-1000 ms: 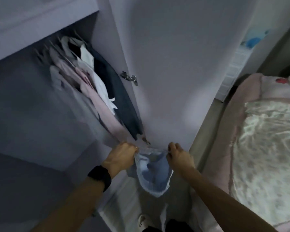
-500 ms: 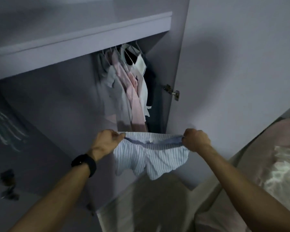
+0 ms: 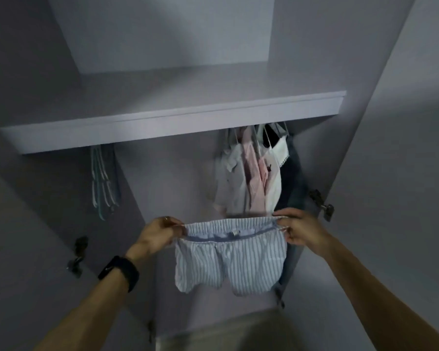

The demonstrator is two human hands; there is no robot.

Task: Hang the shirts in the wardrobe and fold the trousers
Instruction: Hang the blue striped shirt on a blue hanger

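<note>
A pair of blue-and-white striped shorts hangs stretched between my hands in front of the open wardrobe. My left hand pinches the left end of the elastic waistband. At the right end my right hand grips the waistband too. Both legs of the shorts dangle freely below. Behind them, several shirts in white, pink and dark blue hang on hangers at the right side of the wardrobe.
A wide shelf crosses the wardrobe above the hanging space. Several empty hangers hang at the left under it. Open doors stand on both sides, with hinges on the right and left. Pale floor shows below.
The view has swung left and up from the bed and door to the wardrobe's inside. My hands have moved apart and higher, pulling the bunched shorts out flat by the waistband.
</note>
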